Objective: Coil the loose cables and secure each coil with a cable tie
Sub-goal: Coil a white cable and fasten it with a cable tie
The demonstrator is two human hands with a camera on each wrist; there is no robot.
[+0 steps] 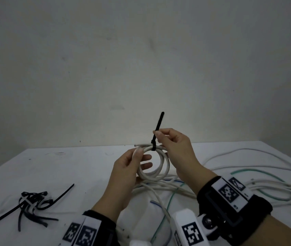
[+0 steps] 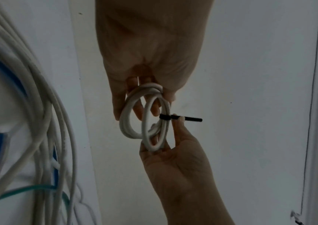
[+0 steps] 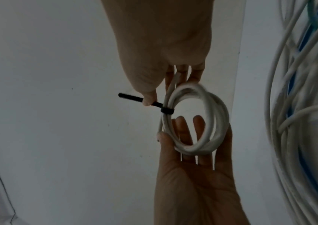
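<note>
From the head view, the left hand (image 1: 123, 167) holds the white coil (image 1: 154, 163) up off the table (image 1: 70, 166), thumb on the near side and fingers showing through the ring, so the loops stay stacked while the tie goes on. The right hand (image 1: 174, 150) pinches the black cable tie (image 1: 156, 132) just above its band around the top of the coil, tail pointing straight up; that reads as a pull to cinch it. A short cable end sticks out to the left beside the band. Spare ties (image 1: 33, 205) lie in a heap at the left of the table, in easy reach, and the loose cables (image 1: 247, 185) sprawl to the right, white with a green and a blue one, waiting their turn. In the left wrist view, the left hand's fingers (image 2: 134, 106) pass through the coil and the thumb clamps the crossing loops, and that clamp stops the ring springing open. The right hand's thumb and finger grip the tie tail right beside its head, while its lower fingers support the ring's far edge. The right wrist view agrees: the tie is wrapped around the strands, the tail is nipped at the thumb tip, and the left palm cradles the coil's opposite side. I judge this coil is nearly secured.
</note>
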